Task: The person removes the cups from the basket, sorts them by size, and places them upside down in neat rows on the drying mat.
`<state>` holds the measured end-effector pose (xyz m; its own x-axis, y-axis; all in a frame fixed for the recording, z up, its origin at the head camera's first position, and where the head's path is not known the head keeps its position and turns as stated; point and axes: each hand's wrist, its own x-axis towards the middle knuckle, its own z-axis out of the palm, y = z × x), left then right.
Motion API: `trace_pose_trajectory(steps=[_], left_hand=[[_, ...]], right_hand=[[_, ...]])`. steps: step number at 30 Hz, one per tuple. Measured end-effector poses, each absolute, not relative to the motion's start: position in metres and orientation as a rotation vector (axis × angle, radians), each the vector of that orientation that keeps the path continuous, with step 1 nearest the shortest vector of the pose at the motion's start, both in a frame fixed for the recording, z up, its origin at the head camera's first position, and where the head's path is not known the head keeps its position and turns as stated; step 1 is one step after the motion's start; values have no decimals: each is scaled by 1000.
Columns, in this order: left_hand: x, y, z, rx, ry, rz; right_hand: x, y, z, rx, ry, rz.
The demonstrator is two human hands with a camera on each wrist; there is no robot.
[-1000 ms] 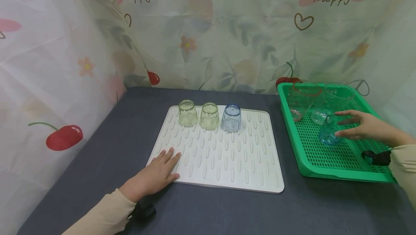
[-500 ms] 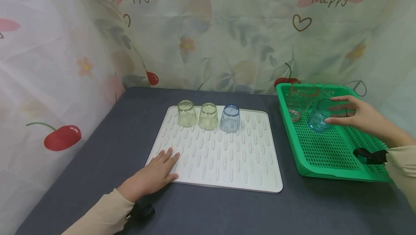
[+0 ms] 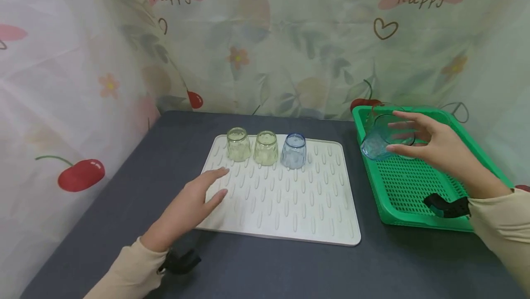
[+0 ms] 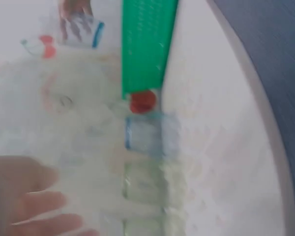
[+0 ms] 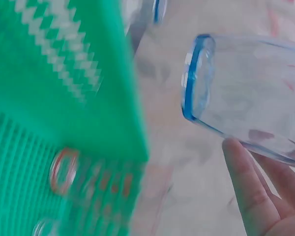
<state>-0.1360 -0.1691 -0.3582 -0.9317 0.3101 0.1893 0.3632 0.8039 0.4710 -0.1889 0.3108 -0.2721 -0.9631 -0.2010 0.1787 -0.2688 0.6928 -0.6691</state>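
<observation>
My right hand grips a clear blue drinking glass, thumb on one side and fingers on the other. Tilted, the glass overlaps the left rim of the green basket in the head view. In the right wrist view the glass's thick blue end points away from the fingers. Over the left part of a white ridged mat, my left hand holds nothing, thumb and fingers apart. Two pale green glasses and a blue glass stand in a row along the mat's back edge.
Inside the basket, a glass with red markings and another clear glass show in the right wrist view. A patterned curtain hangs behind the dark tabletop.
My right hand has lifted the blue glass from the basket floor and carried it left to the rim. My left hand has come up from the mat, where it lay flat.
</observation>
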Motion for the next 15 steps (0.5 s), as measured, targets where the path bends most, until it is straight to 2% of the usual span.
trace_pose_trajectory(steps=[8, 15], left_hand=[[-125, -140, -343, -708, -2341, -1027], [-119, -111, -337, -872, -2162, -1236]], right_hand=[[-170, 258, -273, 547, -2695, 1176], [-154, 222, -278, 780, -2626, 1203]])
